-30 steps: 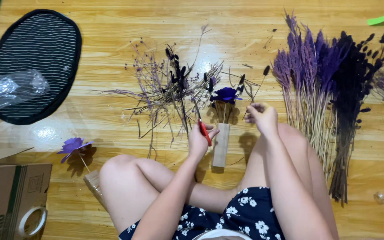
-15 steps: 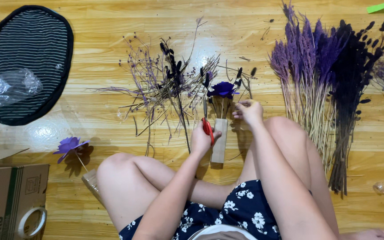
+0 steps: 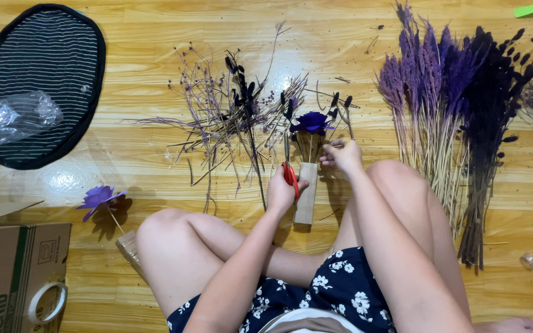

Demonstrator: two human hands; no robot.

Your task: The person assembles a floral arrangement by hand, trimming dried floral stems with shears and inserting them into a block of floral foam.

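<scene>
Left hand (image 3: 282,192) was clenched around red-handled scissors (image 3: 290,176), blades pointing up toward the stems above a small wooden block (image 3: 306,197) lying on the wooden floor (image 3: 155,37). Right hand (image 3: 342,154) sat just right of the block's top, fingers pinched on thin dried stems there; exact grip was hard to tell. A purple flower (image 3: 311,122) stood just above the block, stems running down into it, with dark seed-head sprigs around it. Left of that lay a loose pile of dried twigs (image 3: 229,120), purple and black, spread over the floor. Right of the person's knee lay a bundle of purple dried grass (image 3: 427,80) with pale stalks, and a darker near-black bundle (image 3: 495,123) touching it on its right side. More purple stuff showed at the far right edge. Far left: an oval black striped mat (image 3: 44,61) with crumpled clear plastic (image 3: 13,120) on its lower edge. Below it 1 single purple flower (image 3: 99,198) on a stem lay beside the left knee. Bottom left corner held a cardboard box (image 3: 13,271) with a roll of tape (image 3: 47,302) leaning on it. Person sat cross-legged in floral dark shorts.
</scene>
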